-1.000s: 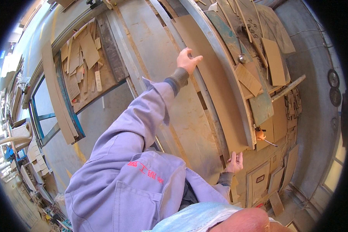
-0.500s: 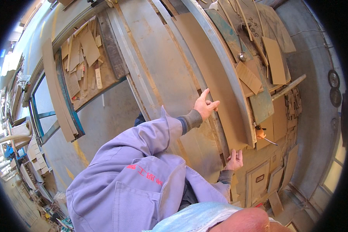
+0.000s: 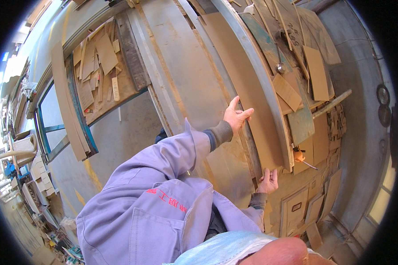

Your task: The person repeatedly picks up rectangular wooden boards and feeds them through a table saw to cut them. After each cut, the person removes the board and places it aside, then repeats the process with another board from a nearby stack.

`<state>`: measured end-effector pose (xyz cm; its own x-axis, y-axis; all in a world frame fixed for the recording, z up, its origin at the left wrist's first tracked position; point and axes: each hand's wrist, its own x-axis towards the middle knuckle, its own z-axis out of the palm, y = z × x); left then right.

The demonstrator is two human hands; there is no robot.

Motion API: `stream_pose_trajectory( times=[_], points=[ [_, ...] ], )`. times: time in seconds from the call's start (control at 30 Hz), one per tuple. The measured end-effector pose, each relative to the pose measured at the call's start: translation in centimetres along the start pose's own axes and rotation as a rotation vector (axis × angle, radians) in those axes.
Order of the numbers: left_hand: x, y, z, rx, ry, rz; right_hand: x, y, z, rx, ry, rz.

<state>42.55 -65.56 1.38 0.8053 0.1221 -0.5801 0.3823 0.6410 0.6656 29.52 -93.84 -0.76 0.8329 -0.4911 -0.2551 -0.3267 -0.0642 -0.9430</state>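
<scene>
A long brown board (image 3: 247, 84) lies on a metal-topped work table (image 3: 194, 84), alongside a long raised metal fence (image 3: 258, 66). My left hand (image 3: 239, 115) is at the board's left edge, its index finger stretched forward and the other fingers loosely bent and apart. It grips nothing. My right hand (image 3: 268, 182) is at the board's near end, with bent fingers and thumb at the corner; the underside of that hold is hidden. Both arms wear purple work sleeves with dark knitted cuffs.
Right of the fence are loose board pieces (image 3: 316, 73), wood strips and an orange-handled tool (image 3: 299, 156). To the left, offcuts (image 3: 104, 53) lie on a lower surface, beside long narrow boards (image 3: 66, 101) on a blue frame. Panels (image 3: 295, 207) stand at the lower right.
My left hand has lifted its fingers slightly and spread them a little more. My right hand stays at the board's near end. The view has shifted slightly.
</scene>
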Motion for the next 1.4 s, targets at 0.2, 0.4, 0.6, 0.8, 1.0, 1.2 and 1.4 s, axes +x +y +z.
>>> stream_pose_trajectory(
  times=[0.2, 0.4, 0.6, 0.8, 1.0, 1.2, 1.4],
  points=[
    [1.1, 1.0, -0.3, -0.040, 0.001, 0.037, -0.3, -1.2, 2.0, 0.020, -0.032, -0.010],
    [2.4, 2.2, -0.9, -0.020, 0.030, 0.048, -0.1, -0.9, 3.5, 0.062, -0.052, -0.035],
    [3.2, 3.6, -1.4, -0.022, 0.047, 0.055, 0.4, -0.5, 4.9, 0.065, -0.090, -0.092],
    [4.4, 4.3, -0.9, 0.000, 0.085, 0.085, 1.0, -1.1, 6.6, 0.067, -0.080, -0.043],
    [5.8, 5.4, -1.0, 0.001, 0.114, 0.085, 2.2, -0.7, 7.8, 0.064, -0.088, 0.009],
    [6.3, 7.4, -1.9, -0.028, 0.149, 0.142, 2.7, 0.1, 9.6, 0.066, -0.162, -0.041],
    [6.6, 8.9, -2.8, 0.002, 0.176, 0.162, 1.9, -0.5, 11.4, 0.057, -0.171, -0.051]
  ],
)
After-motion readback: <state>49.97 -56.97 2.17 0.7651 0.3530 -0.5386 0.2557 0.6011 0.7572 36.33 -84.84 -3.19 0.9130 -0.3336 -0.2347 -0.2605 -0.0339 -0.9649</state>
